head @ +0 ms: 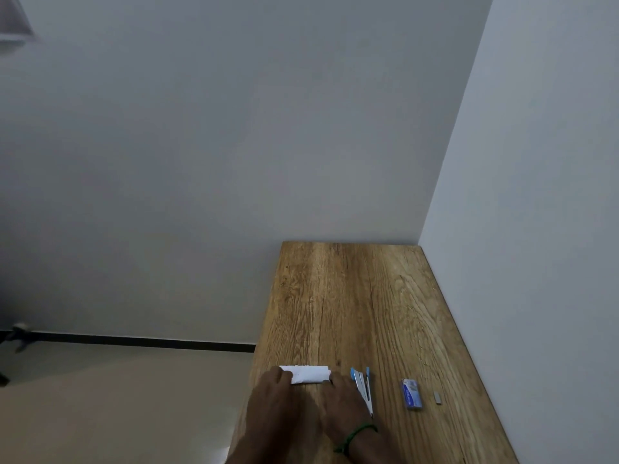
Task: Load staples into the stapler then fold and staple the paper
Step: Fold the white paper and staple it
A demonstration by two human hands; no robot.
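Note:
A small folded white paper lies flat on the wooden table near its left front edge. My left hand presses on the paper's left end and my right hand, with a green band at the wrist, presses on its right end. Just right of my right hand lies a blue and silver stapler, swung open. Further right sits a small blue staple box, and beside it a short grey strip of staples.
White walls close the table at the back and along the right side. The table's left edge drops to a beige floor with a dark skirting line. A dark blurred object stands at far left.

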